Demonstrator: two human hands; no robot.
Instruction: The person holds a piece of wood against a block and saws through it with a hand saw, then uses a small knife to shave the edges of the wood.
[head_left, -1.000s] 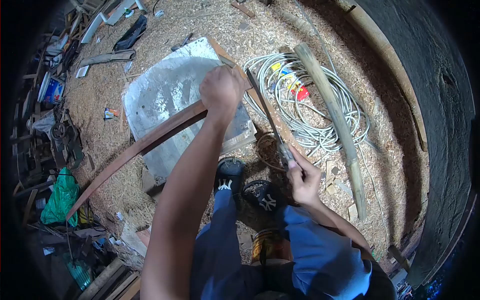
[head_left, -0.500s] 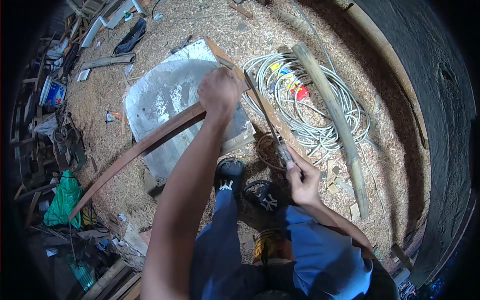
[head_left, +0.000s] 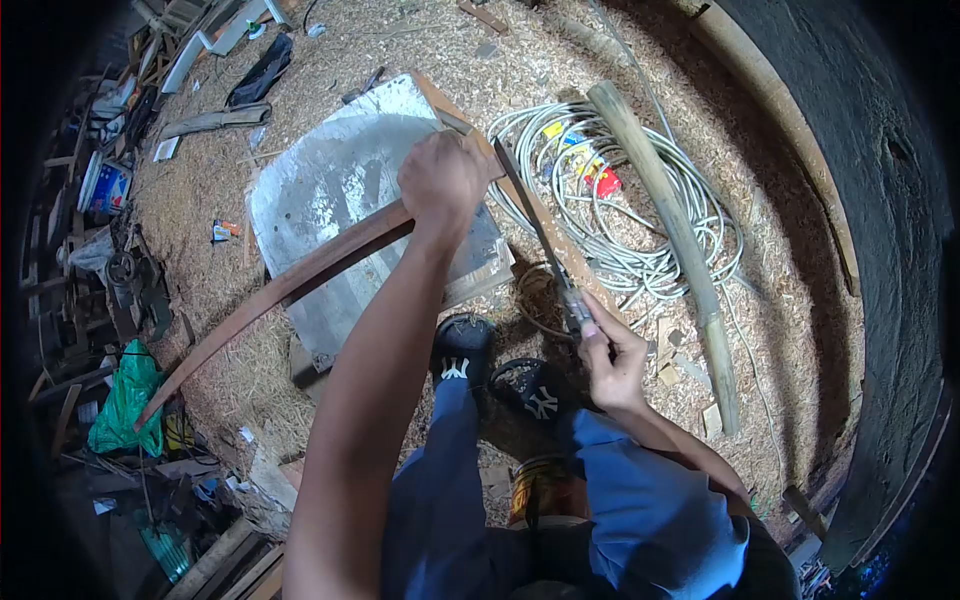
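Note:
My left hand (head_left: 440, 185) is closed over a long, curved reddish-brown wooden piece (head_left: 290, 280) near its far end, pressing it over a worn grey-white board (head_left: 320, 190). The piece sweeps from that end down to the lower left. In my right hand (head_left: 612, 360) is the grey handle of a handsaw (head_left: 538, 225), its narrow dark blade seen nearly edge-on. The blade slants up and left, its upper part right beside the end of the wooden piece. A plank (head_left: 560, 240) runs under the blade along the board's right side.
A coiled pale cable (head_left: 650, 270) lies to the right, with a round wooden pole (head_left: 665, 200) across it. Wood shavings cover the ground. My shoes (head_left: 530, 392) are close below the board. A green bag (head_left: 125, 395) and scrap pile up at left.
My right hand and the saw have shifted slightly down and to the right. My left hand keeps its hold on the wooden piece, which has barely moved.

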